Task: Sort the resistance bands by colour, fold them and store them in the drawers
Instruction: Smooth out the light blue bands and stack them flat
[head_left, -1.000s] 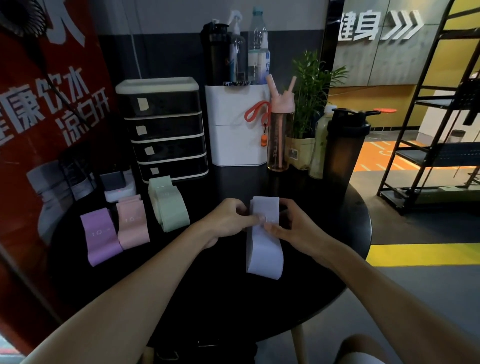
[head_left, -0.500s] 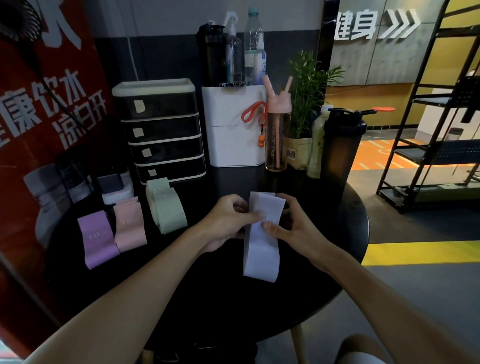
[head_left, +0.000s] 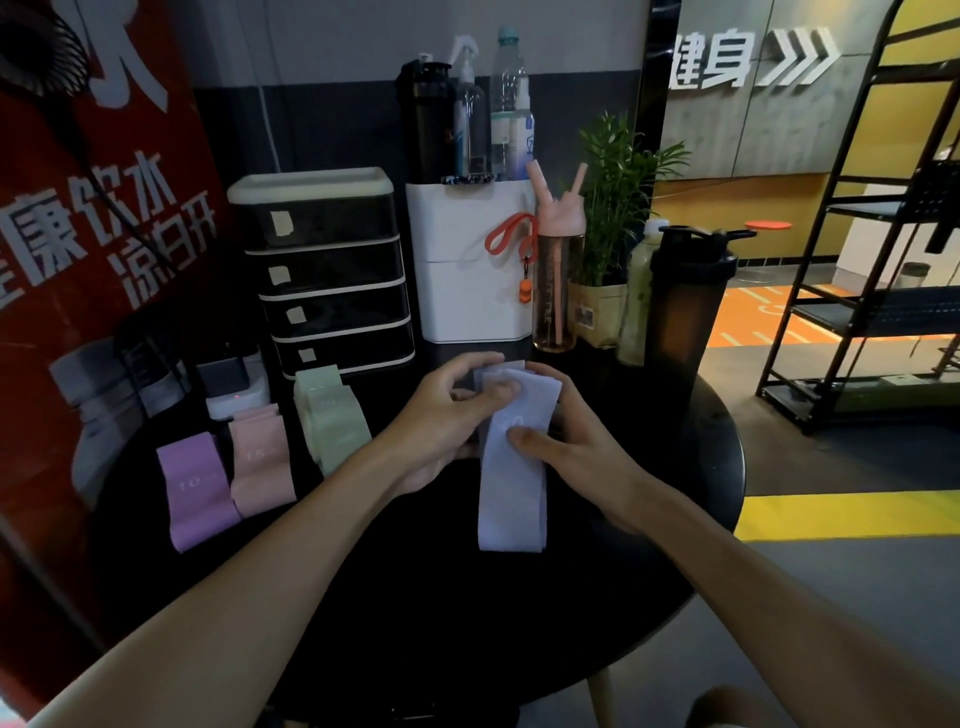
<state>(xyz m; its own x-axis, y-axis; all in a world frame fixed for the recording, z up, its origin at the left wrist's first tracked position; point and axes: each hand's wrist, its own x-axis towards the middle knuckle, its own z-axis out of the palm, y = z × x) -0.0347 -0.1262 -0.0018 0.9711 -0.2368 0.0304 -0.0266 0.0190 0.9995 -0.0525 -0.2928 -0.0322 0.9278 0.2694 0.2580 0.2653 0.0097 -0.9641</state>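
Left grip (head_left: 441, 421) and right grip (head_left: 576, 447) pinch the pale band (head_left: 511, 504) on a black table (head_left: 467, 623) by a red banner (head_left: 78, 260)

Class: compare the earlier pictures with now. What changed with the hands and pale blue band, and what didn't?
The left hand moved up to pinch the far end of the pale blue band, lifting and skewing it rightwards. The right hand keeps its grip, thumb on top. The band's near end, purple band, pink band, green bands and drawers stayed put.
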